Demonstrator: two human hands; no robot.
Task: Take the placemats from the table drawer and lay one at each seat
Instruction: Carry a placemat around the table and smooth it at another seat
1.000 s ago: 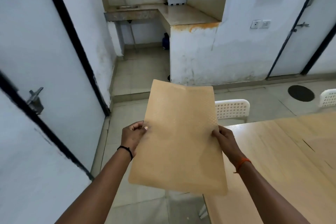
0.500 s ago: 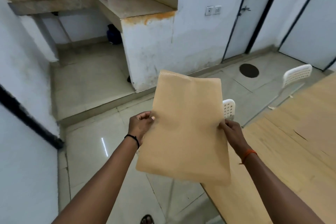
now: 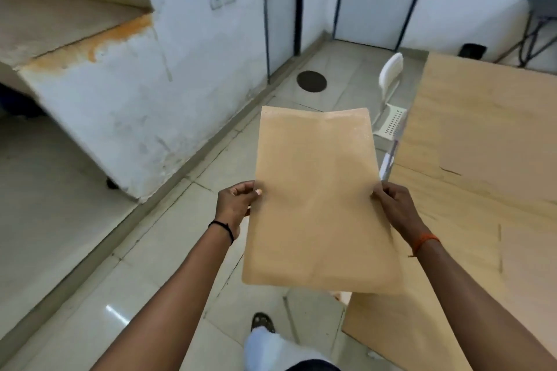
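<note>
Left grip: the left hand [image 3: 236, 203] pinches the left long edge of the placemat [image 3: 319, 199], thumb on the top face, the other fingers curled under it.
Right grip: the right hand [image 3: 396, 208] holds the opposite long edge, thumb on top; its other fingers are hidden beneath the sheet.
Held thing: one tan, rectangular placemat, stretched between the two hands in the air, its short edges pointing away from and toward the person, the far edge slightly wavy.
Wrists: a black band [image 3: 224, 227] just behind the left hand, an orange thread [image 3: 425, 242] just behind the right.
Right of the grip: the wooden table [image 3: 482, 141], its near corner below the mat's lower right edge; the mat does not rest on it.
Beyond the grip: a white chair [image 3: 390, 99] at the table's left side.
Below the grip: tiled floor [image 3: 168, 250], and the person's foot [image 3: 262, 322].
Left of the grip: a stained white counter wall [image 3: 114, 99].
</note>
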